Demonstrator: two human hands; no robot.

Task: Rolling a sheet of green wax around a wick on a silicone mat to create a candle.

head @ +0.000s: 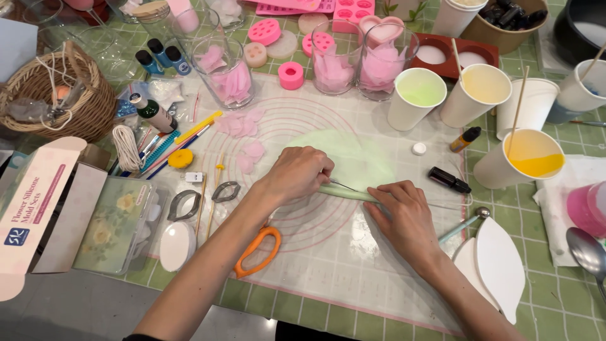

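Green wax roll [346, 193] pinned by left hand [297, 173] w/ metal tool, right hand [404, 211] flat on it; mat [353, 278] near edge bare.

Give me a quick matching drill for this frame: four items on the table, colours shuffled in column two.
Things:
1. scissors handles
2. rolled strip under both hands
3. wax petals on the mat
4. liquid in the nearest paper cup

Colours:
A. pale green
B. yellow
C. orange
D. pink

Pairs: 1-C, 2-A, 3-D, 4-B
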